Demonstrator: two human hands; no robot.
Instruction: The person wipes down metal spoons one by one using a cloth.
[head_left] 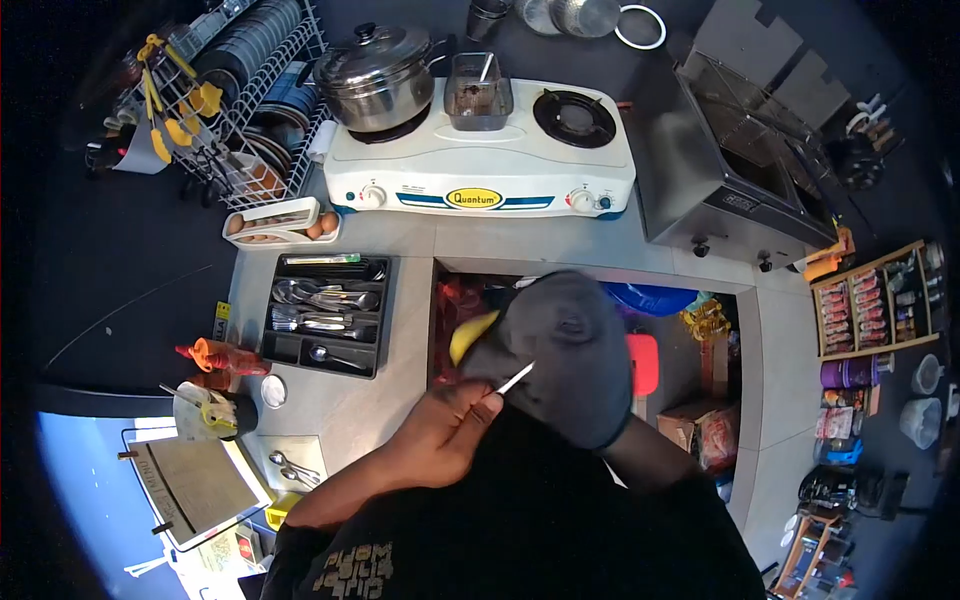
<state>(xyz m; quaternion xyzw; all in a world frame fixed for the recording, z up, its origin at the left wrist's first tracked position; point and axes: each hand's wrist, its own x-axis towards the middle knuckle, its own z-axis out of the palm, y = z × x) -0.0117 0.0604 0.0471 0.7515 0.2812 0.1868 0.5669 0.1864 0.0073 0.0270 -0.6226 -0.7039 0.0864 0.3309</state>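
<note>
My left hand (450, 425) is closed in a pinch around a thin white stick (516, 378), whose far end points up and right. Directly behind the stick is a rounded dark grey cloth item (565, 345), like a cap or a mitt; I cannot tell which. My right forearm (655, 455) runs up to the lower right rim of this cloth, and the hand itself is hidden in or behind it. Something yellow (472, 336) shows at the cloth's left edge. Both hands are over the open recess in the counter.
A white two-burner stove (480, 165) carries a lidded pot (378, 90) and a metal container (478, 105). Left are a cutlery tray (325, 355), eggs in a holder (285, 222) and a dish rack (240, 140). A metal fryer (735, 200) stands right. The recess holds a red box (643, 365).
</note>
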